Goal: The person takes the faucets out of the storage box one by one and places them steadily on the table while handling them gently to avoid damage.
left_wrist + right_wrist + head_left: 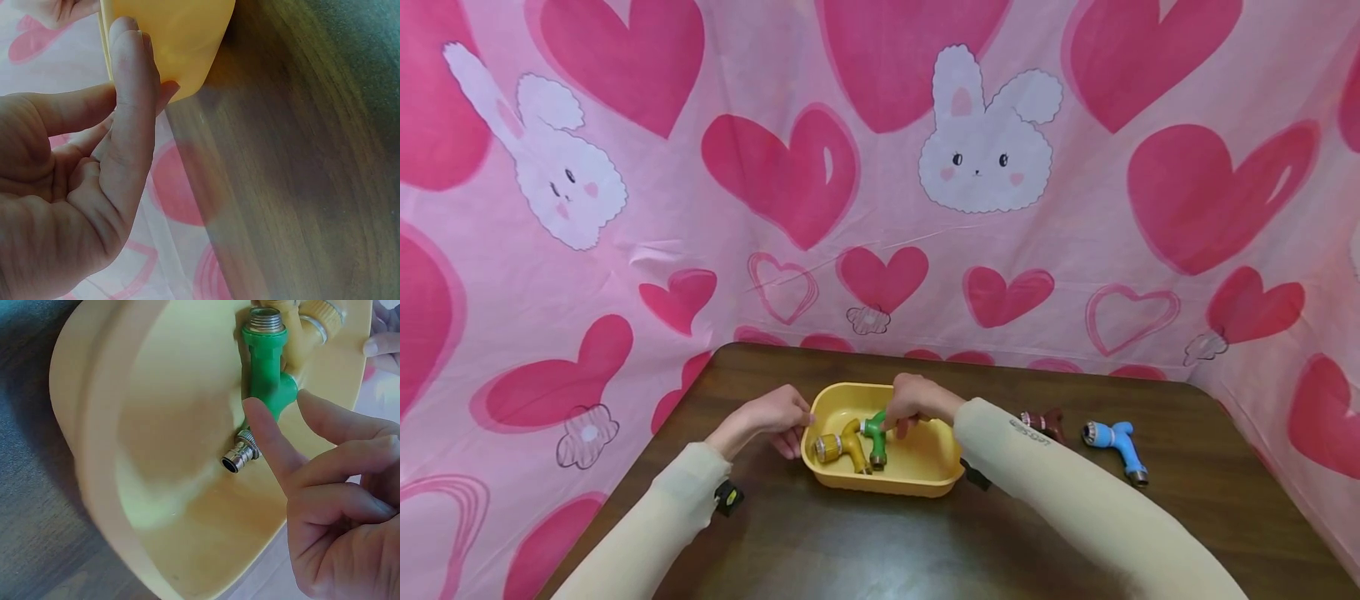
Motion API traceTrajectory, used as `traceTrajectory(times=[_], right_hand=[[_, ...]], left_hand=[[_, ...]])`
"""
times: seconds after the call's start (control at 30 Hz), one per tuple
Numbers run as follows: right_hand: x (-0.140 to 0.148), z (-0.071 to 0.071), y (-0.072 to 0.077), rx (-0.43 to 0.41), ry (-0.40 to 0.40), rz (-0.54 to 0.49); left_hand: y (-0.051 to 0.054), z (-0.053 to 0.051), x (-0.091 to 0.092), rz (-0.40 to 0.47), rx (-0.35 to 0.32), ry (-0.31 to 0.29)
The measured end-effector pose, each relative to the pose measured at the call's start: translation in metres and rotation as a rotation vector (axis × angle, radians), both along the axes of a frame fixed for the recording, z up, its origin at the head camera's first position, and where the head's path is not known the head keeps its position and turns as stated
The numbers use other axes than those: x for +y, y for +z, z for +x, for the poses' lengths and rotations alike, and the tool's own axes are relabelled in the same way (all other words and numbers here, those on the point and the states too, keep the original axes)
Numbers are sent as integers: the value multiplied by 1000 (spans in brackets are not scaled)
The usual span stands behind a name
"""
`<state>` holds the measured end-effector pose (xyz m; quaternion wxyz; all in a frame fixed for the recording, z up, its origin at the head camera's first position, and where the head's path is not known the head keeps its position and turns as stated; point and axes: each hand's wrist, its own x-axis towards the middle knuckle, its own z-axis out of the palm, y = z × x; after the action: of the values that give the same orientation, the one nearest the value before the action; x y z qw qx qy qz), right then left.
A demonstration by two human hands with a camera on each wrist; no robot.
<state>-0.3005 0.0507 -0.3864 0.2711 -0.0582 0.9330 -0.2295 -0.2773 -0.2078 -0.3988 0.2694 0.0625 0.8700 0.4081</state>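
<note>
A yellow plastic basin [917, 482] stands on the table. My left hand [782, 417] holds its left rim, thumb and fingers at the edge. Inside the basin, a green tap [265, 369] with a bare metal thread at one end and a metal hose connector at the other lies beside a yellow tap [853, 450]. My right hand [344, 487] reaches over the far rim. Its thumb and index fingertip are on opposite sides of the green tap's body and pinch it. The right hand hides part of the green tap in the head view.
Right of the basin on the dark wooden table [760, 533], a brown tap [1051, 423] lies partly behind the right sleeve. A light blue tap [1118, 446] is farther right. A pink curtain [880, 208] with hearts and rabbits hangs behind the table.
</note>
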Motion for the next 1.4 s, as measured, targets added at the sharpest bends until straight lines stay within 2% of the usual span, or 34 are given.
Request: traceTrajectory(times=[0.33,0.6,0.93,1.4], right_hand=[[-8,-1,-3,-19,12,-24],[-11,2,1,-39,30,-34],[-15,-1,3,-68,71,-4],[-20,4,-7,-90,34,-29]], left_hand=[[1,0,1,6,4,-15],[2,1,-1,-2,11,-18],[4,-1,0,-1,13,-17],[-3,-1,-1,-9,11,-11]])
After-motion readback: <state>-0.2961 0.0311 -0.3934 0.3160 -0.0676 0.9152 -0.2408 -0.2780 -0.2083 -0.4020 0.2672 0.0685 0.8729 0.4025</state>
